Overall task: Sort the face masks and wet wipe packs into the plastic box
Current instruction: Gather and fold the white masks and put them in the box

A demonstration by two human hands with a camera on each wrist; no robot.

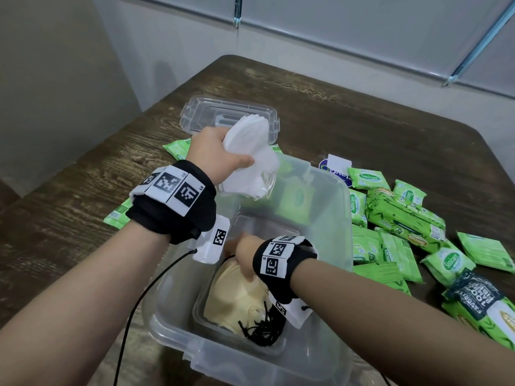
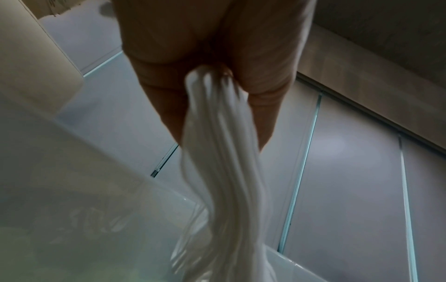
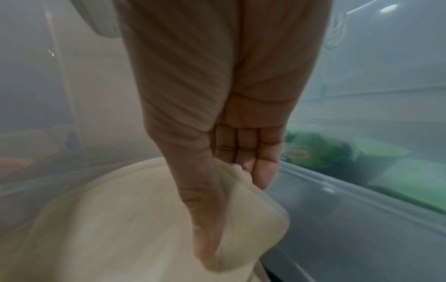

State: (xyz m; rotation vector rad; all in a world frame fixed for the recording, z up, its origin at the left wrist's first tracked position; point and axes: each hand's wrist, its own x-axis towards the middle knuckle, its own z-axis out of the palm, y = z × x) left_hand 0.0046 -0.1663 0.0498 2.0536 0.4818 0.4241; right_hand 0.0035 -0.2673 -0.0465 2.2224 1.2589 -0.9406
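A clear plastic box [image 1: 338, 218] stands in front of me on the wooden table. My left hand [image 1: 214, 157] grips a stack of white face masks [image 1: 248, 154] above the box's far left rim; in the left wrist view the white masks [image 2: 224, 171] hang from the left hand [image 2: 212, 99]. My right hand [image 1: 245, 259] is inside the box and pinches a cream face mask [image 1: 237, 299] with black ear loops, lying on the box floor. The right wrist view shows the thumb and fingers of the right hand [image 3: 236, 183] holding the cream mask [image 3: 120, 219].
The box's clear lid [image 1: 211, 112] lies behind it. Several green wet wipe packs [image 1: 404, 215] are heaped on the table to the right, and a few more [image 1: 178, 149] lie left of the box. One green pack [image 1: 295, 199] leans inside the box's far end.
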